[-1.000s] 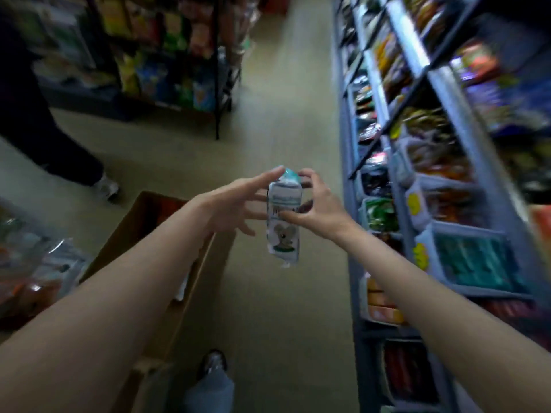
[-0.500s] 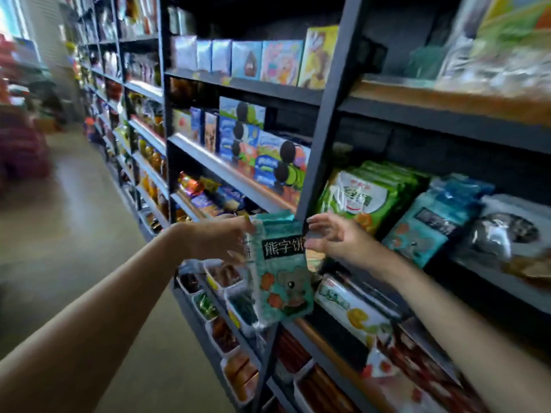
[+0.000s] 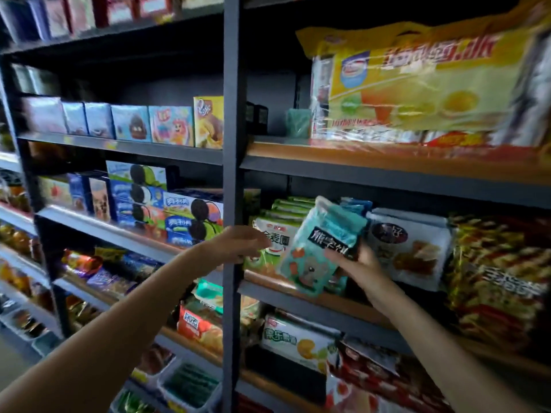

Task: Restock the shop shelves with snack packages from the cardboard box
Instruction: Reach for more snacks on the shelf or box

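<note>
A teal snack pack (image 3: 320, 248) with a cartoon bear and a black label is tilted in front of the middle shelf (image 3: 313, 296). My right hand (image 3: 362, 263) grips its lower right edge from behind. My left hand (image 3: 238, 244) is beside the dark upright post (image 3: 234, 174), fingers apart, off the pack, near the green-and-white packs (image 3: 272, 234). More teal packs (image 3: 356, 204) stand behind the held one. The cardboard box is out of view.
White packs (image 3: 408, 248) and red-yellow bags (image 3: 501, 278) fill the shelf to the right. A large yellow bag (image 3: 417, 84) lies on the shelf above. Cookie boxes (image 3: 167, 204) stand left of the post. Lower shelves hold more packs (image 3: 298, 338).
The pack has gone up and right, from the post to the shelf front. My left hand has let go of it; the right hand alone holds it. The view has moved closer to the shelf.
</note>
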A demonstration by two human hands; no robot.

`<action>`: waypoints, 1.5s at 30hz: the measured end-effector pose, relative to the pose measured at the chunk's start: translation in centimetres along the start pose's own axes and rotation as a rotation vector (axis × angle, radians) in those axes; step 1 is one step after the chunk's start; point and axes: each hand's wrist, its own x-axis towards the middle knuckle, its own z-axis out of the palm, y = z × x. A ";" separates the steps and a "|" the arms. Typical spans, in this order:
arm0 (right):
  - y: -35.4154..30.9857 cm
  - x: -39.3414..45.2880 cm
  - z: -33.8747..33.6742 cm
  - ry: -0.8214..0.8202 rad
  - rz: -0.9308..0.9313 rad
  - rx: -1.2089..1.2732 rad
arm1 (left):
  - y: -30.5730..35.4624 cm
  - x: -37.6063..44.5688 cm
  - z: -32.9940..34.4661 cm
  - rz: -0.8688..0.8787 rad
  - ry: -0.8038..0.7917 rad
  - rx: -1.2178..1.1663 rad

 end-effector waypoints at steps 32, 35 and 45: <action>5.4 4.8 -3.2 0.137 0.130 -0.714 | -1.6 6.2 13.3 -0.047 0.332 0.646; 4.0 3.0 -2.2 0.456 -0.246 -0.676 | -2.1 4.2 12.9 0.027 0.567 0.525; 7.7 -4.8 17.7 -0.337 -0.479 -0.609 | -16.2 -13.7 9.1 -0.451 0.962 0.335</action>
